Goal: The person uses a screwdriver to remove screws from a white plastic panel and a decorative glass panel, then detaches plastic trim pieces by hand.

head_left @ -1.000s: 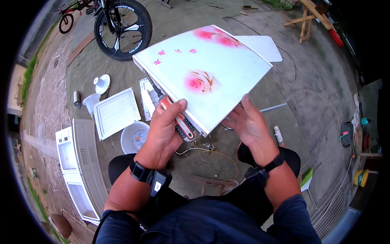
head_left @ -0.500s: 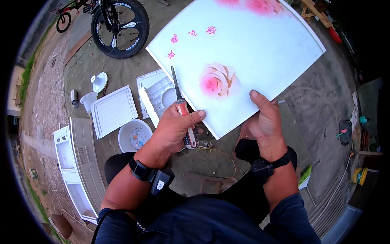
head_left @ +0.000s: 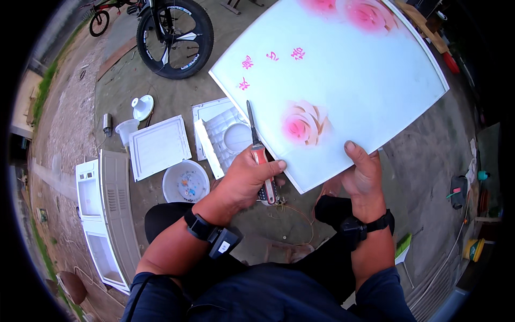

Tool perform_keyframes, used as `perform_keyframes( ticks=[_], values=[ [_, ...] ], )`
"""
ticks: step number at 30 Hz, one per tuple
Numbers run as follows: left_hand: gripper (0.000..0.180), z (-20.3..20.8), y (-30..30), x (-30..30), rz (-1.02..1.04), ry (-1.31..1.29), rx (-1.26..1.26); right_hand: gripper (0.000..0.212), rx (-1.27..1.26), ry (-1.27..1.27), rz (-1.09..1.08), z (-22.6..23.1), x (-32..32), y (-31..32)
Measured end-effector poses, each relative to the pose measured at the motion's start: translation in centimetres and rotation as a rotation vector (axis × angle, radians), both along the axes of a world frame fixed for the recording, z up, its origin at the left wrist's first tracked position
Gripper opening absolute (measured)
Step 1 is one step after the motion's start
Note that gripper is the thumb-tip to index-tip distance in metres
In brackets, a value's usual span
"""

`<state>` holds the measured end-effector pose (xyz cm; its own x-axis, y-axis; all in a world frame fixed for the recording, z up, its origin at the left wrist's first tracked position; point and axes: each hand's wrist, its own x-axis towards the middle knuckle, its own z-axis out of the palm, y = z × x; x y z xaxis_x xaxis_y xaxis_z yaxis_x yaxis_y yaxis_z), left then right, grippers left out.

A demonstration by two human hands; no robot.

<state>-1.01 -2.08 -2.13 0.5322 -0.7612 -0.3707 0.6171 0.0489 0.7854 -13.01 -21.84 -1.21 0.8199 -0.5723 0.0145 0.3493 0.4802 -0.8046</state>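
A white rectangular panel, printed with pink roses and red characters, is held up tilted in front of me. My left hand is closed round a screwdriver with a red and pale handle, its dark shaft pointing away along the panel's left edge. The left thumb also rests on that edge near the lower corner. My right hand grips the panel's near right edge, thumb on top and fingers hidden beneath. Both wrists wear black straps with small devices.
On the ground at left are a white basin with small parts, a flat white cover, a moulded white tray and a washing-machine-like white casing. A bicycle wheel stands at far left. A yellow bucket is at right.
The panel, both hands and the ground objects all sit slightly further right and mostly lower in the picture, as the view has shifted. The grip of both hands looks the same.
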Motion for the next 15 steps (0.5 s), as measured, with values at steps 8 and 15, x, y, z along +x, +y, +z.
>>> perform_keyframes(
  ticks=[8, 15],
  values=[
    [0.047, -0.7, 0.9, 1.9, 0.253, -0.136, 0.274, 0.048, -0.104, 0.093, -0.026, -0.4, -1.5, -2.6],
    [0.039, 0.7, 3.6, 8.6, 0.491, -0.652, 0.393, 0.033, -0.077, 0.187, 0.097, 0.1, -2.8, -3.1]
  ],
)
